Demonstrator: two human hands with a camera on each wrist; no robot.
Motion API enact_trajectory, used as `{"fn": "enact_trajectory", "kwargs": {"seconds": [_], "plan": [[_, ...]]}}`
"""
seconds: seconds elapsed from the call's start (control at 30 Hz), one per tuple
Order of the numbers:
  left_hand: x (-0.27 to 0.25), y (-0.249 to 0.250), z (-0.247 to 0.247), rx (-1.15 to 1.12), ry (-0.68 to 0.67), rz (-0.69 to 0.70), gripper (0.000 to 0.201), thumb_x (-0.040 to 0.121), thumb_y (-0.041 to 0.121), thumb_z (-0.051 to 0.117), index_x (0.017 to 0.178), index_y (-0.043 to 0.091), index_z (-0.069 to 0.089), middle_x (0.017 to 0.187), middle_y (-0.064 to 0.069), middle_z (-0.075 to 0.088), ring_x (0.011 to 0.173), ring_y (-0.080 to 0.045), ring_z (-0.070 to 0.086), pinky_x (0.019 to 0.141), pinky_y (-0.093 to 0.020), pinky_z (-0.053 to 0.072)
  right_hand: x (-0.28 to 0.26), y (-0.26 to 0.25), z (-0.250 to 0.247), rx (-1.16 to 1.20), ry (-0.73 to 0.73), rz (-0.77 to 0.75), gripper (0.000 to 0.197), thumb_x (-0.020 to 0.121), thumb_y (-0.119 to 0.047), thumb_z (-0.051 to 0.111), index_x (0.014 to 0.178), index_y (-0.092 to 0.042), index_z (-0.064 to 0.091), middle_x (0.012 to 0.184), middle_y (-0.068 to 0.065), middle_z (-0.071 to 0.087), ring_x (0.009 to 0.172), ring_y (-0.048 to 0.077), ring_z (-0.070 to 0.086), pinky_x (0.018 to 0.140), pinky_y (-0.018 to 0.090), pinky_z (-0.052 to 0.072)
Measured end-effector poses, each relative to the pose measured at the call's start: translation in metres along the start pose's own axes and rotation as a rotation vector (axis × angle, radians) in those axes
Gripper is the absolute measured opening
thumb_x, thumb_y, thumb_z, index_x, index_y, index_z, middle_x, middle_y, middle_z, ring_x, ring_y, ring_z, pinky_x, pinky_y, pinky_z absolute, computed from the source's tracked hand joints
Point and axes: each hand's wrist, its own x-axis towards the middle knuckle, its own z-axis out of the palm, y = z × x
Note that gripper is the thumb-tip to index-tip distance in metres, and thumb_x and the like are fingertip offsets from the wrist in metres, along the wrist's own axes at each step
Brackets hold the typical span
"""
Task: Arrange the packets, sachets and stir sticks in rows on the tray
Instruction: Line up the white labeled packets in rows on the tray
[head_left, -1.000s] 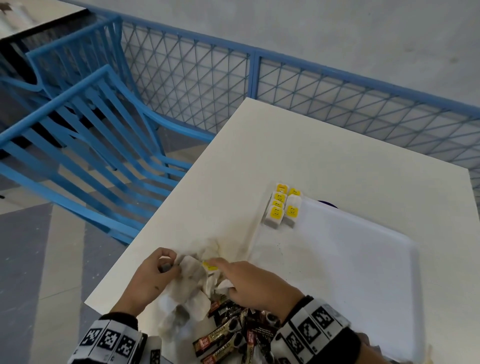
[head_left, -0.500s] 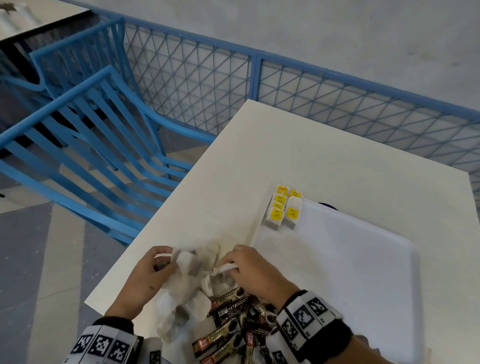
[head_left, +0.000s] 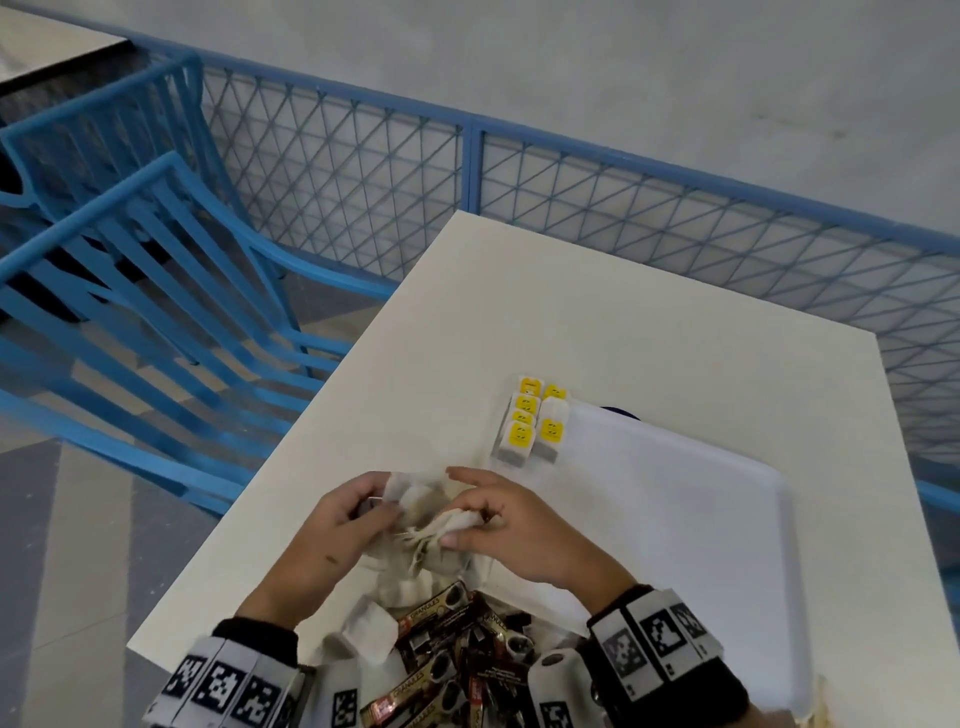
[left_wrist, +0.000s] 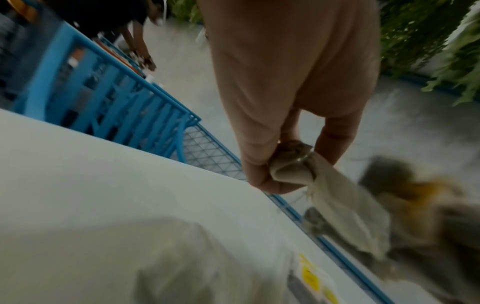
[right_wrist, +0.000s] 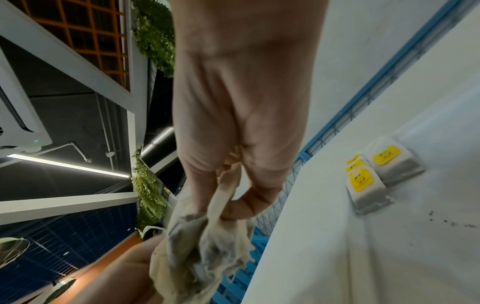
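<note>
Both hands work a tangled clump of tea bags (head_left: 426, 525) at the near left of the white worktop (head_left: 649, 322), just left of the tray's near corner. The left hand (head_left: 337, 530) has its fingers (left_wrist: 262, 176) curled round one soft, crumpled paper bag, thread trailing from it. The right hand (head_left: 509, 525) pinches a bunched twist of limp, off-white bags between thumb and curled fingers (right_wrist: 244, 207). The smooth white plastic tray (head_left: 701, 545), rectangular with rounded corners, lies to the right. At its far left corner, two short rows of pillow-shaped tea sachets (head_left: 530, 421) with square yellow labels lie overlapped like shingles. Nearest the person sits a loose heap of glossy dark coffee stick packets (head_left: 457, 649), touching the clump.
</note>
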Motion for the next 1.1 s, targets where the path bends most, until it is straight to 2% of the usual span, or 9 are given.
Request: {"fn": "enact_trajectory", "kwargs": {"seconds": [0.13,0.2,0.33,0.43,0.53,0.73,0.87,0.97,1.1], "plan": [[0.008,0.007,0.018,-0.096,-0.083,0.002,0.023,0.093,-0.001,0.044,0.107,0.002,0.063,0.093,-0.012,0.07,0.08,-0.019,0.066,0.067,-0.023,0.053,0.0,0.005,0.002,0.155,0.059,0.024,0.02,0.085,-0.016,0.065,0.104,-0.009,0.065,0.105,0.004,0.065,0.097,0.012,0.059,0.089,0.036,0.048],[0.011,0.009,0.026,-0.187,-0.09,-0.016,0.023,0.094,0.001,0.045,0.108,0.001,0.063,0.097,-0.014,0.07,0.084,-0.021,0.067,0.068,-0.024,0.054,-0.001,0.006,0.001,0.232,0.072,0.031,0.018,0.087,-0.013,0.063,0.105,-0.009,0.064,0.102,0.015,0.068,0.09,0.017,0.061,0.086,0.039,0.05],[0.017,0.01,0.039,-0.348,-0.083,-0.061,0.022,0.083,0.023,0.064,0.095,0.004,0.067,0.09,-0.019,0.068,0.076,-0.023,0.066,0.063,-0.026,0.055,-0.004,0.004,-0.001,0.397,0.07,0.017,0.02,0.088,-0.005,0.059,0.107,-0.009,0.062,0.097,0.006,0.067,0.087,0.012,0.064,0.081,0.023,0.053],[0.019,0.009,0.044,-0.325,-0.139,-0.041,0.059,0.066,0.044,0.079,0.108,0.006,0.061,0.097,-0.016,0.07,0.084,-0.025,0.068,0.068,-0.028,0.057,-0.002,0.003,-0.001,0.405,0.131,0.022,0.016,0.087,-0.009,0.062,0.103,-0.011,0.064,0.085,-0.002,0.066,0.074,0.002,0.063,0.07,0.016,0.05],[0.02,0.009,0.047,-0.289,-0.177,-0.014,0.079,0.055,0.043,0.087,0.118,0.01,0.053,0.106,-0.012,0.068,0.093,-0.021,0.066,0.071,-0.024,0.054,0.0,0.005,-0.003,0.4,0.254,0.007,0.021,0.075,-0.017,0.072,0.092,-0.019,0.061,0.085,0.009,0.062,0.077,0.017,0.058,0.073,0.033,0.05],[0.021,0.012,0.052,-0.365,-0.133,-0.002,0.068,0.062,0.046,0.082,0.114,0.012,0.054,0.1,-0.011,0.068,0.089,-0.02,0.066,0.07,-0.026,0.055,-0.001,0.002,-0.01,0.443,0.247,-0.006,0.02,0.083,-0.004,0.065,0.094,-0.016,0.053,0.091,0.011,0.063,0.08,0.019,0.06,0.075,0.032,0.051],[0.019,0.014,0.057,-0.382,-0.029,-0.007,0.021,0.088,0.024,0.057,0.105,0.012,0.058,0.093,-0.01,0.069,0.08,-0.017,0.067,0.063,-0.025,0.055,-0.006,0.002,-0.014,0.422,0.18,-0.007,0.016,0.087,-0.013,0.063,0.102,-0.018,0.059,0.096,0.001,0.062,0.08,0.01,0.056,0.072,0.025,0.048],[0.016,0.015,0.057,-0.396,-0.017,-0.008,0.015,0.093,0.013,0.047,0.103,0.01,0.058,0.082,-0.005,0.069,0.071,-0.012,0.066,0.055,-0.021,0.052,-0.01,0.0,-0.016,0.414,0.263,0.0,0.01,0.09,-0.022,0.058,0.098,-0.021,0.065,0.09,-0.009,0.064,0.073,0.003,0.053,0.066,0.018,0.043],[0.015,0.012,0.052,-0.421,0.008,-0.043,0.015,0.093,0.012,0.049,0.103,0.005,0.057,0.087,-0.008,0.068,0.067,-0.011,0.067,0.048,-0.02,0.05,-0.008,0.012,-0.02,0.411,0.483,0.081,0.012,0.093,-0.016,0.052,0.088,-0.016,0.063,0.087,-0.007,0.063,0.066,0.006,0.053,0.059,0.015,0.041]]}}
